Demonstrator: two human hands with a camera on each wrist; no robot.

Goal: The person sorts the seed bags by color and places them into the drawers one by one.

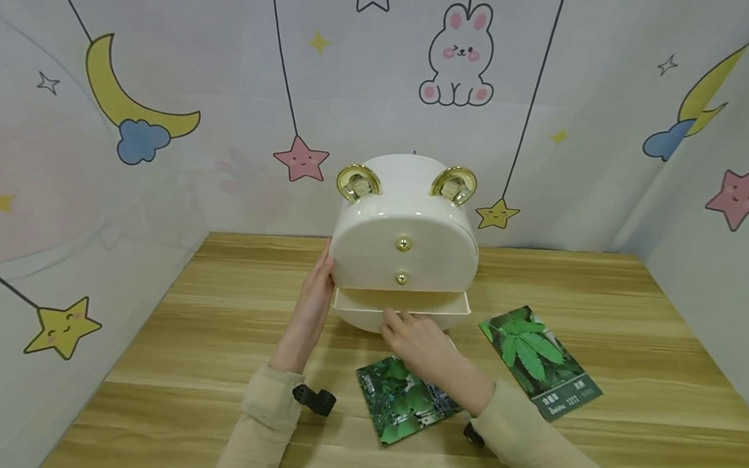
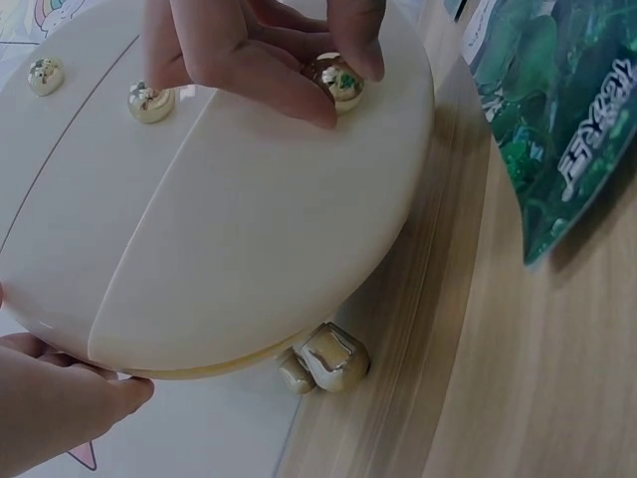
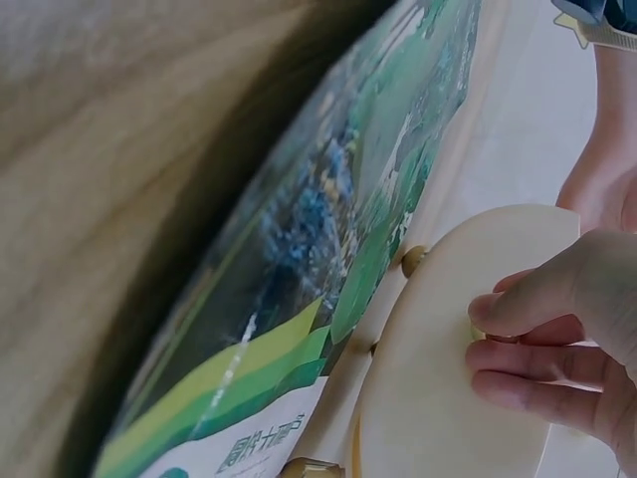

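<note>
A white rounded drawer box [image 1: 407,194] with gold ears stands at the back of the table. Its bottom drawer [image 1: 354,320] is pulled out toward me, while the two drawers above it look closed. My right hand [image 1: 417,342] is at this drawer's front, thumb and fingers pinching its round gold knob [image 2: 345,92]. Against the box's left side rests my left hand [image 1: 313,304], fingers fairly straight; the left wrist view shows its fingertips touching the box's edge. In the head view, the right hand hides the bottom knob.
A flat green leaf-printed packet [image 1: 399,410] lies in front of the box, partly under the right forearm. Another leaf-printed packet [image 1: 525,353] lies to the right. The wooden table [image 1: 223,311] meets a patterned cloth backdrop [image 1: 230,119] behind the box.
</note>
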